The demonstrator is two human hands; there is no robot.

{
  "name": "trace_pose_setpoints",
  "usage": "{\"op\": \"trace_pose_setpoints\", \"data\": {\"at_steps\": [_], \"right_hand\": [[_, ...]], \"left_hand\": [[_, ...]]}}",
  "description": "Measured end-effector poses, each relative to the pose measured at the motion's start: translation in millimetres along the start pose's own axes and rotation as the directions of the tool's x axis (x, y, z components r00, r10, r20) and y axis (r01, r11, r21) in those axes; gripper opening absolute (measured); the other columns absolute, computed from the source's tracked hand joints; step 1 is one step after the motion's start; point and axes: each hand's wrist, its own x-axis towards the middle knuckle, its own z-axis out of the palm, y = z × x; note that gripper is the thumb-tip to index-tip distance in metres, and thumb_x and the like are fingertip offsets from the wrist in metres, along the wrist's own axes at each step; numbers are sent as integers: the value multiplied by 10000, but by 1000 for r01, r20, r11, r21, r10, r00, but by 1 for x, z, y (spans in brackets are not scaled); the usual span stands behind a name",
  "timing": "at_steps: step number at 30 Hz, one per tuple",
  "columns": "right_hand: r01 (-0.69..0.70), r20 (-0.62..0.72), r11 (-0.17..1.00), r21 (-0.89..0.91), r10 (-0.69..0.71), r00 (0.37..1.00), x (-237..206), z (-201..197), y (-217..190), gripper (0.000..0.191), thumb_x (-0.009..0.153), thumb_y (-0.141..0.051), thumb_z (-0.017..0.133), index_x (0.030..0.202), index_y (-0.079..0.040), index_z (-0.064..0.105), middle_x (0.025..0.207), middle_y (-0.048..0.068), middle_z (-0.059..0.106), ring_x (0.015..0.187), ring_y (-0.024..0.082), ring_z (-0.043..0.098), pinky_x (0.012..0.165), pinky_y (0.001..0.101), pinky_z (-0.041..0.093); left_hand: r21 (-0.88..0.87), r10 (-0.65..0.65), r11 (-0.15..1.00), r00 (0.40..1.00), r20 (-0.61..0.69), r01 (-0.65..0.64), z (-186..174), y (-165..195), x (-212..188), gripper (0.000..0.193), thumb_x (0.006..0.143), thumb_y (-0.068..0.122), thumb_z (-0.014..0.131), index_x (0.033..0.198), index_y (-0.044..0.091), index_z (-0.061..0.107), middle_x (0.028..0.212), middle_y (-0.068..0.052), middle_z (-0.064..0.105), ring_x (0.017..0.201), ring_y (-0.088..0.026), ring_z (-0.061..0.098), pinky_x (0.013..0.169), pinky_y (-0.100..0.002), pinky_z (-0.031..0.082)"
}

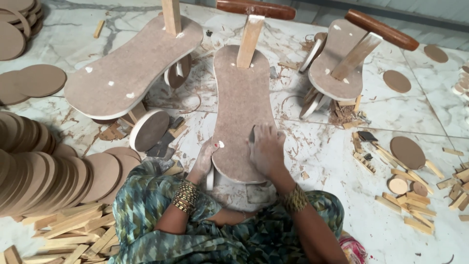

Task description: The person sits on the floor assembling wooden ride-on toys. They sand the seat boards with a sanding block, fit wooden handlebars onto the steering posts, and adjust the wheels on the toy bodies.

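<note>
- Brown peanut-shaped fibreboard seat (240, 105) of a small wooden ride-on toy stands on the floor right in front of the person, its pale upright post (249, 41) topped by a dark red-brown handle bar (256, 9).
- Right hand (266, 149) lies flat on the seat's near end, fingers pressed together over a small dark piece, which is mostly hidden.
- Left hand (204, 159) clasps the seat's left edge, fingers curled around it.
- Two more such toys stand to the left (132, 68) and right (337, 63).
- Brown fibreboard discs (39, 161) are stacked at far left, pale wooden sticks (73, 230) below them.
- White marble floor (332, 161) carries shavings and offcuts.
</note>
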Motion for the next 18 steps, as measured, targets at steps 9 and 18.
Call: {"op": "trace_pose_setpoints", "data": {"at_steps": [9,18], "right_hand": [[299,32,926,232,-315,949,-76,-23,-44,558,889,-162,598,1418,-1,522,1322,149,555,1233,329,508,1082,472,399],[269,386,958,102,-287,876,47,-9,-70,478,1043,-308,524,1382,28,502,1313,194,534,1125,310,511,959,394,495]], "left_hand": [[31,182,983,965,-187,-180,9,-19,2,524,1122,339,315,1304,-78,573,1207,-218,672,1113,-284,634,1005,-387,514],[680,622,545,780,63,-490,-8,-27,2,480,1139,183,290,1493,-122,398,1367,-305,518,1217,-390,547,1080,-444,445]]}}
